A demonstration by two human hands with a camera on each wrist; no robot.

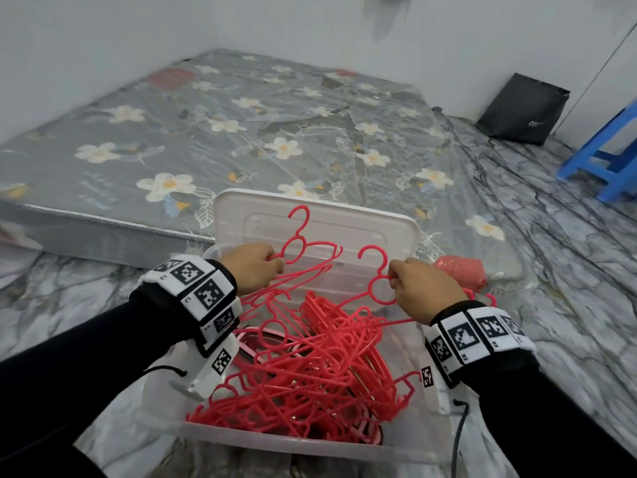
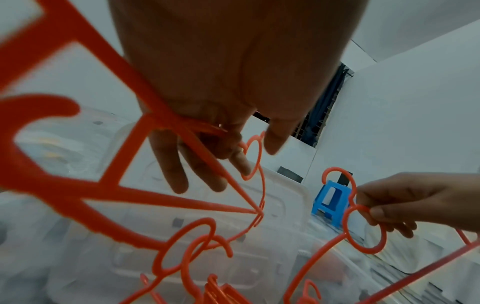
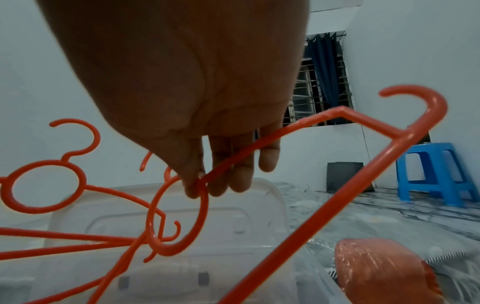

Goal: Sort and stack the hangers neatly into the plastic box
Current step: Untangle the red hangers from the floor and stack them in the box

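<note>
A clear plastic box point(image 1: 293, 443) on the floor holds a tangled pile of red hangers point(image 1: 310, 374). Its lid point(image 1: 344, 229) stands propped behind it. My left hand point(image 1: 253, 267) point(image 2: 221, 148) grips a red hanger point(image 1: 307, 217) point(image 2: 182, 127) by the neck beside its ring, lifted over the box's left side. More thin red arms bunch under that hand. My right hand point(image 1: 424, 288) point(image 3: 207, 181) pinches the ring of a second red hanger point(image 1: 372, 247) point(image 3: 205, 209), whose arm trails down into the pile. Both hooks point up.
A floral mattress point(image 1: 206, 132) wrapped in clear plastic lies behind the box. A red wrapped bundle point(image 1: 458, 270) sits just right of the lid. A blue stool point(image 1: 606, 160) and a black bag point(image 1: 524, 108) stand at the far right on the marble floor.
</note>
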